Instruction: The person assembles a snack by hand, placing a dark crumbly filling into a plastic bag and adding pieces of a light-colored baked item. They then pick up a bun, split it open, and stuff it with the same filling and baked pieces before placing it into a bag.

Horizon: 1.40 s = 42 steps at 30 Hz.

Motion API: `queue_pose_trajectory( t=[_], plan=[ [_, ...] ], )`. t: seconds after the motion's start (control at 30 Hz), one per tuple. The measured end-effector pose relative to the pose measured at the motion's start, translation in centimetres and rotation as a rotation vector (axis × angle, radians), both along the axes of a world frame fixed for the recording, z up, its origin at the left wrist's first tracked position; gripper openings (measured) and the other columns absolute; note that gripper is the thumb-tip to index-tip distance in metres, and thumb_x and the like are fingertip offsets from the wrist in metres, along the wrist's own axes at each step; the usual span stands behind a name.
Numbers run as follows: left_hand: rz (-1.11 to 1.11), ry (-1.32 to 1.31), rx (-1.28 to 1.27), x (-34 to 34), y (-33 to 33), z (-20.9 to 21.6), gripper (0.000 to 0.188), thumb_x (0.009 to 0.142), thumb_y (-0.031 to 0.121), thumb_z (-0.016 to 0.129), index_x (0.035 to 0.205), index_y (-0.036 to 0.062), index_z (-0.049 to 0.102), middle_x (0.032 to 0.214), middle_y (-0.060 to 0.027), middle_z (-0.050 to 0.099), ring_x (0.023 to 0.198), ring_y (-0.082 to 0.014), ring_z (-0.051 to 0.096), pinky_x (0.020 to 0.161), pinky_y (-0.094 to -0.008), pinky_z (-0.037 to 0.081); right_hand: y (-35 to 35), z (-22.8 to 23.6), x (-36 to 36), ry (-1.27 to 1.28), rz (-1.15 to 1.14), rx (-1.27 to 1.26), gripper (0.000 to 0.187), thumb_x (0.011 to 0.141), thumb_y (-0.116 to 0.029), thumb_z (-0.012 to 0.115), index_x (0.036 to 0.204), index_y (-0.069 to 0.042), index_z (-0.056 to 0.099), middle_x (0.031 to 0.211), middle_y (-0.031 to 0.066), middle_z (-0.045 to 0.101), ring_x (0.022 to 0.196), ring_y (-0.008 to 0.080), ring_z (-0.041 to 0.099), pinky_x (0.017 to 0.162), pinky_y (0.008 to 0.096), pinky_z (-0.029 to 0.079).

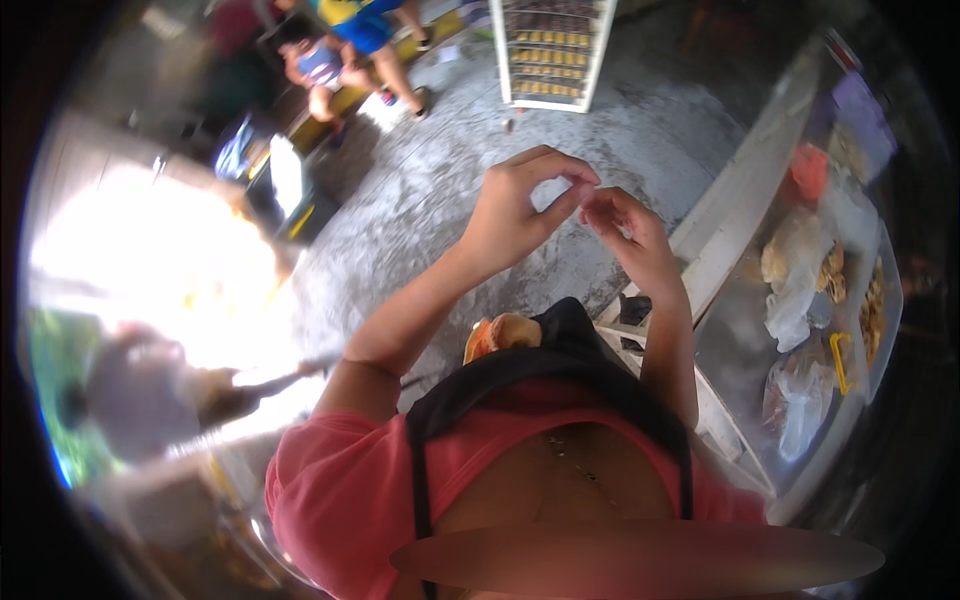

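Both my hands are raised in front of my chest, above the grey floor, with their fingertips meeting. My left hand [512, 208] arches over, its thumb and forefinger pinched together at the tips. Right beside that pinch, the fingers of my right hand [635, 232] are curled in and touch or nearly touch the left fingertips. Anything between the fingertips is too small to make out. Below my hands, at the edge of my black apron [570, 335], shows a rounded tan and orange thing [503, 332] whose kind I cannot tell.
A white-framed rack [545, 60] with rows of yellow pieces stands ahead. On my right, a table [722, 340] bears plastic bags [800, 275], a purple bag [860, 125] and a yellow-handled thing [840, 362]. People [365, 35] are at the far left; another person [145, 385] is blurred nearer left.
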<state>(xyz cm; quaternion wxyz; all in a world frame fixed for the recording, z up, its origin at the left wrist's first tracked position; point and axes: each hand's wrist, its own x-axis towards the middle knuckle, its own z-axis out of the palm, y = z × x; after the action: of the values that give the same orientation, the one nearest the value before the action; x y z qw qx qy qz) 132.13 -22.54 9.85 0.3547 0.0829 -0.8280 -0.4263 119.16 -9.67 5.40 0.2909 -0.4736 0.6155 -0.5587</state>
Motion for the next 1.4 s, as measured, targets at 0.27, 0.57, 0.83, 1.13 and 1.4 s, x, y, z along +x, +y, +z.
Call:
queue_pose_trajectory(
  t=[0.27, 0.57, 0.83, 1.13, 1.4],
  plan=[
    [-0.268, 0.013, 0.025, -20.1, -6.1, -1.2, 0.009, 0.077, 0.000, 0.067, 0.086, 0.0003, 0.065, 0.082, -0.0086, 0.065, 0.077, -0.0171, 0.062, 0.072, -0.0268, 0.048, -6.0, -1.2, -16.5, 0.037, -0.299, -0.099, 0.014, 0.086, -0.009, 0.058, 0.097, 0.001, 0.058, 0.085, 0.0103, 0.065, 0.080, 0.0178, 0.063, 0.074, 0.0305, 0.049],
    [-0.467, -0.010, 0.188, -40.9, -11.5, -2.7, 0.006, 0.081, 0.000, 0.063, 0.086, -0.0018, 0.063, 0.081, -0.0087, 0.065, 0.077, -0.0159, 0.062, 0.071, -0.0248, 0.047, -7.5, 1.8, -34.8, 0.163, -0.554, 0.011, 0.012, 0.086, -0.005, 0.057, 0.096, 0.001, 0.058, 0.089, 0.0086, 0.062, 0.084, 0.0167, 0.060, 0.075, 0.0296, 0.047],
    [-0.619, -0.380, 0.336, -60.5, -13.2, -10.0, 0.013, 0.087, 0.005, 0.060, 0.098, -0.0002, 0.062, 0.093, -0.0059, 0.066, 0.084, -0.0118, 0.062, 0.076, -0.0260, 0.049, -1.5, -1.4, -48.3, 0.193, -1.012, 0.194, 0.015, 0.088, -0.008, 0.057, 0.101, -0.001, 0.058, 0.088, 0.0060, 0.062, 0.086, 0.0129, 0.059, 0.075, 0.0281, 0.046],
    [-1.463, -0.252, -0.120, -82.1, -2.5, -5.6, 0.015, 0.084, 0.004, 0.060, 0.099, 0.0009, 0.061, 0.091, -0.0081, 0.064, 0.085, -0.0171, 0.062, 0.077, -0.0291, 0.047, 4.5, -1.2, -50.0, 0.192, -1.794, 0.111, 0.014, 0.086, -0.005, 0.058, 0.099, 0.000, 0.059, 0.087, 0.0050, 0.062, 0.081, 0.0110, 0.057, 0.073, 0.0253, 0.046],
    [-2.093, -0.112, -0.181, -82.3, 11.1, -4.4, 0.016, 0.081, 0.004, 0.062, 0.097, 0.0024, 0.062, 0.101, -0.0084, 0.061, 0.093, -0.0197, 0.059, 0.080, -0.0300, 0.047, 10.8, -1.6, -42.5, 0.176, -2.714, 0.533, 0.018, 0.085, -0.010, 0.060, 0.101, -0.002, 0.061, 0.092, 0.0122, 0.066, 0.085, 0.0217, 0.064, 0.074, 0.0306, 0.049]
  ],
)
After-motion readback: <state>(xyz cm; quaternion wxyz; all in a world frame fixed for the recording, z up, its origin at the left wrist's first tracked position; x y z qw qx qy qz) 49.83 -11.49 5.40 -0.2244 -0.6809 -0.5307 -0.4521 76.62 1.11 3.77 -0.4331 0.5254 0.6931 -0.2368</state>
